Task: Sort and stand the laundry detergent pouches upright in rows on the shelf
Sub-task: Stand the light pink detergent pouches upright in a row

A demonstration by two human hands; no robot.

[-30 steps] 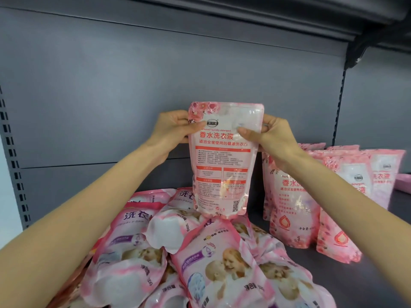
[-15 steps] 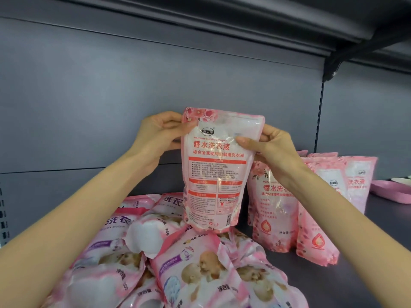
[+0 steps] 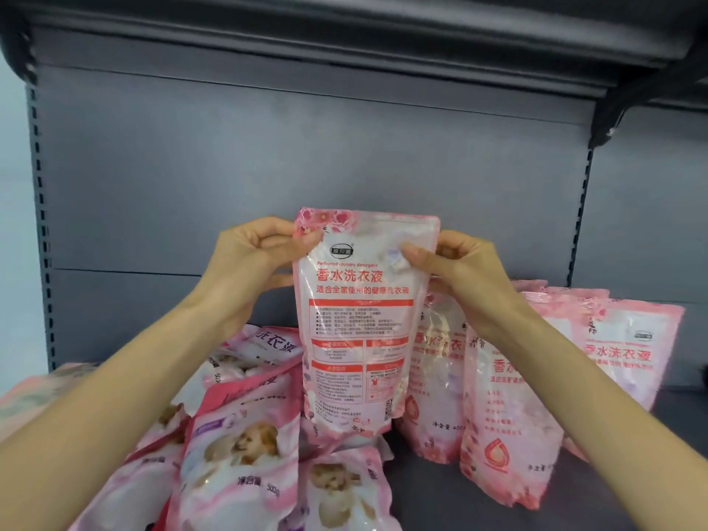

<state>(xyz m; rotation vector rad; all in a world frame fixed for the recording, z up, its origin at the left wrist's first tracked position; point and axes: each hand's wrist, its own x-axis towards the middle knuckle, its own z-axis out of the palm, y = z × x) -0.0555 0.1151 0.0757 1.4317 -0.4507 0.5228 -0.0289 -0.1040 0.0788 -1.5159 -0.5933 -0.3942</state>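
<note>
I hold a pink and white detergent pouch (image 3: 360,323) upright in mid-air, its printed back panel facing me. My left hand (image 3: 253,258) pinches its top left corner and my right hand (image 3: 456,266) pinches its top right corner. Its bottom edge hangs just above a loose heap of pink pouches (image 3: 245,446) with a baby picture, lying flat at lower left. To the right, several matching floral pouches (image 3: 509,408) stand upright on the dark shelf (image 3: 429,492).
A grey back panel (image 3: 268,166) rises behind everything, with slotted uprights (image 3: 40,208) at left and right. The underside of the shelf above (image 3: 344,32) overhangs the top. Bare shelf surface shows between the heap and the standing row.
The pouch stays gripped by both hands at its top corners and has dropped slightly lower toward the heap. My view has swung left, so the left upright shows.
</note>
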